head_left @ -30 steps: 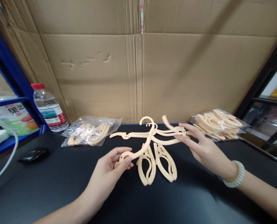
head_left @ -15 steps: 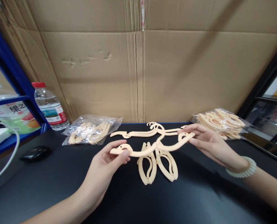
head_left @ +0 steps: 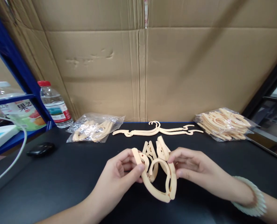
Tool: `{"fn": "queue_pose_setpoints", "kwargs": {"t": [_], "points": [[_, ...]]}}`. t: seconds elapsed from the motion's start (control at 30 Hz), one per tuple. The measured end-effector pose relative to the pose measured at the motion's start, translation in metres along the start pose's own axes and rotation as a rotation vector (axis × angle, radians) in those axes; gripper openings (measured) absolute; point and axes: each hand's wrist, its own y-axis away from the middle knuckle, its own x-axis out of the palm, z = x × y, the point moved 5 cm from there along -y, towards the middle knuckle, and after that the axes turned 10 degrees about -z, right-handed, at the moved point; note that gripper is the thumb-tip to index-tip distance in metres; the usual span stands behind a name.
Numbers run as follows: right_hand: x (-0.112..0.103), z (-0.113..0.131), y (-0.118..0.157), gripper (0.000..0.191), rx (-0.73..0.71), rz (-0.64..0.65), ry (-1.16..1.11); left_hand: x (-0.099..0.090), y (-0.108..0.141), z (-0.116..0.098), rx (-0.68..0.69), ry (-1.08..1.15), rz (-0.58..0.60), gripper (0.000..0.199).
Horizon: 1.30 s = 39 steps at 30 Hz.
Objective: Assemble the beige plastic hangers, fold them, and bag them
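A cream plastic folding hanger (head_left: 155, 190) is held up between both hands, its two arms bent upward and its hook folded inside. My left hand (head_left: 123, 174) pinches the left arm near its notched end. On the other side, my right hand (head_left: 196, 169) grips the right arm with thumb and fingertips. Just behind, two folded hangers (head_left: 155, 170) lie on the black table, partly hidden by the held one. Farther back, unfolded hangers (head_left: 145, 133) lie spread out flat with their hooks toward the cardboard.
Clear bags of folded hangers lie at back left (head_left: 93, 130) and back right (head_left: 224, 123). A black mouse (head_left: 41, 149), a white cable (head_left: 14, 169) and a red-capped water bottle (head_left: 55, 105) are at left. A cardboard wall (head_left: 101, 71) closes off the back.
The held hanger has gone from spread wide to folded, its arms swung up together. Both hands have come closer together, the right one moving left and down.
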Motion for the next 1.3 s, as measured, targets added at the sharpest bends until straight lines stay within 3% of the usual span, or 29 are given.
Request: {"fn": "queue_pose_setpoints", "kwargs": {"t": [0.17,0.37,0.57,0.77,0.9,1.13,1.3], "points": [[0.017,0.005,0.011,0.043,-0.01,0.192,-0.034,0.0,0.0,0.001,0.015,-0.009,0.009,0.021],[0.016,0.001,0.018,0.056,-0.007,0.173,0.046,-0.001,0.0,-0.001,0.07,-0.008,0.004,0.017],[0.014,0.0,0.021,0.056,-0.057,0.167,0.173,-0.003,0.003,-0.003,0.132,-0.087,0.013,0.023],[0.017,0.0,0.019,0.058,-0.052,0.183,0.084,0.002,0.007,-0.004,0.139,-0.17,0.063,0.03],[0.019,-0.001,0.02,0.065,-0.074,0.213,0.075,0.006,0.008,-0.001,0.081,-0.102,0.111,0.033],[0.015,0.011,0.023,0.069,-0.22,0.194,0.391,0.002,0.005,-0.001,0.031,-0.069,0.063,0.023],[0.013,0.015,0.023,0.062,-0.23,0.168,0.511,0.002,0.004,-0.002,0.018,-0.066,0.054,0.023]]}}
